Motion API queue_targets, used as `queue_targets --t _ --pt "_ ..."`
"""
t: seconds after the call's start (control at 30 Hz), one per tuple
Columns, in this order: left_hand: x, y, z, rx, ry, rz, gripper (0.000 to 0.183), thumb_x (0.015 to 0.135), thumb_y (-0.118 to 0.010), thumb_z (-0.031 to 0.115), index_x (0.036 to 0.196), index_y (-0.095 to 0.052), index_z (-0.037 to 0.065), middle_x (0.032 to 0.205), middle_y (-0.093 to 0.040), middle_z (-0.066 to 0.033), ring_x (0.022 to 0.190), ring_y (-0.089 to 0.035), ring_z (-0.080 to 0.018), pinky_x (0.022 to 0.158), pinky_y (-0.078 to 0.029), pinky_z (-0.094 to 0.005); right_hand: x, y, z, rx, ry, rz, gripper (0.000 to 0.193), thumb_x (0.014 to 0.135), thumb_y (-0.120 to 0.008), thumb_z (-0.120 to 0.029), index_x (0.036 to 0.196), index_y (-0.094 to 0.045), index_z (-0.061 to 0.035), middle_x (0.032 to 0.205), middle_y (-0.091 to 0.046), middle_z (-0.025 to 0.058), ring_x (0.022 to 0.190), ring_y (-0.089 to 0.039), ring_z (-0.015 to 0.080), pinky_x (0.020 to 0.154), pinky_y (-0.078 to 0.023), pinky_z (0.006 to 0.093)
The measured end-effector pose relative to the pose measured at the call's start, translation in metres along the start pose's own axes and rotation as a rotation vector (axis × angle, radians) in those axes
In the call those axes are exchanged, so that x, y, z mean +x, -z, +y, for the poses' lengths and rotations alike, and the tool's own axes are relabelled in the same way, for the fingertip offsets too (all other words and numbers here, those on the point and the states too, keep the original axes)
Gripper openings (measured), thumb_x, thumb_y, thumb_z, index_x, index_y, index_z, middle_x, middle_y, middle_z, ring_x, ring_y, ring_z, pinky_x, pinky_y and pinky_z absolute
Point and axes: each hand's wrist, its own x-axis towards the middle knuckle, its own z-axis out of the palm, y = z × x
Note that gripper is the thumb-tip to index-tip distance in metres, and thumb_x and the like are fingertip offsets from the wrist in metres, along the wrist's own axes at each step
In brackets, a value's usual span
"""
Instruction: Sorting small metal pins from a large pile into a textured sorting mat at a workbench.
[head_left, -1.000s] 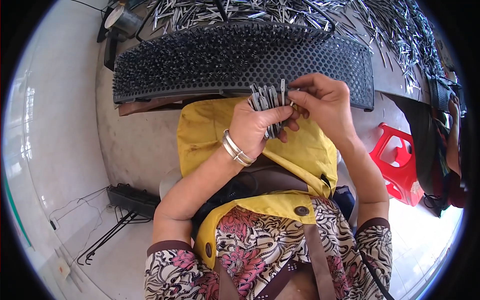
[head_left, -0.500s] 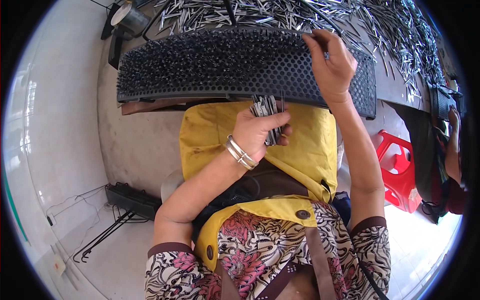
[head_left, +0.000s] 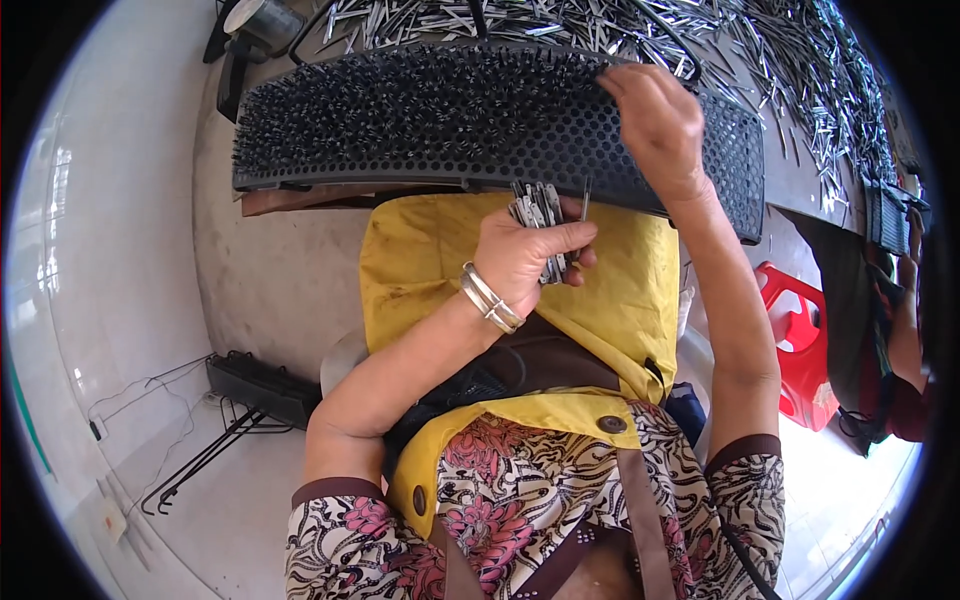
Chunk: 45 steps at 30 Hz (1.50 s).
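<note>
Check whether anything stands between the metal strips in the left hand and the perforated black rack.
Nothing visible stands between the metal strips in the left hand and the near edge of the perforated black rack. The right hand is over the rack's right part, beside that straight path rather than across it.

Tray [head_left: 735,150]: positioned across the far side of the person's lap, packed strips [head_left: 380,110] standing in its left and middle parts. Table [head_left: 800,175]: beyond the tray, bearing a heap of loose strips [head_left: 790,60] that runs to the far right. Can [head_left: 268,28]: far left, past the tray's left end. Left hand [head_left: 512,258]: above the apron [head_left: 410,245], near side of the tray, around a bundle of strips [head_left: 540,208]. Right hand [head_left: 662,125]: over the tray's right part, toward its far edge. Stool [head_left: 800,335]: right of the right forearm, left of a co-worker [head_left: 905,335]. Rack [head_left: 262,390]: floor, left of the person.
</note>
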Motion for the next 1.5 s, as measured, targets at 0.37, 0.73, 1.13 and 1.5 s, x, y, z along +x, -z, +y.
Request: queue_targets --t 0.37,0.73,1.13,1.5 --pt "-0.002 0.001 0.005 -0.019 -0.008 -0.057 0.019 0.071 -0.068 0.0 0.086 -0.055 0.001 0.069 -0.06 -0.0088 0.055 -0.06 -0.0192 0.041 -0.046 -0.0289 -0.016 0.027 -0.07 0.269 -0.743 -0.123 0.016 0.075 -0.064 -0.002 0.091 -0.06 0.0022 0.071 -0.061 0.0046 0.057 -0.056 0.0109 0.051 -0.043 0.023" --pt "0.001 0.002 0.004 -0.182 0.095 -0.082 0.015 0.08 -0.055 0.005 0.094 -0.054 0.0 0.083 -0.061 -0.014 0.071 -0.063 -0.026 0.057 -0.052 -0.0352 0.0 0.027 -0.048 0.333 -0.873 0.193 0.013 0.079 -0.061 -0.001 0.091 -0.061 0.0027 0.075 -0.063 0.0048 0.061 -0.058 0.0062 0.053 -0.047 0.0183" --pt "-0.003 0.005 0.004 -0.092 0.069 0.053 0.012 0.074 -0.062 0.0 0.085 -0.056 0.001 0.074 -0.059 -0.0089 0.066 -0.063 -0.0254 0.05 -0.052 -0.0359 -0.009 -0.011 -0.021 -0.086 -0.165 -0.116 0.016 0.073 -0.062 0.001 0.089 -0.06 -0.0003 0.077 -0.057 0.0123 0.068 -0.058 0.0296 0.057 -0.046 0.0316" --pt "-0.008 0.001 0.004 -0.087 0.028 -0.042 0.015 0.076 -0.061 0.0 0.09 -0.058 0.001 0.078 -0.06 -0.0089 0.066 -0.063 -0.0227 0.052 -0.053 -0.0337 -0.014 0.024 -0.074 0.4 -0.679 -0.332 0.012 0.077 -0.06 -0.002 0.088 -0.061 0.0035 0.068 -0.06 0.0079 0.06 -0.057 0.0108 0.052 -0.043 0.0239"
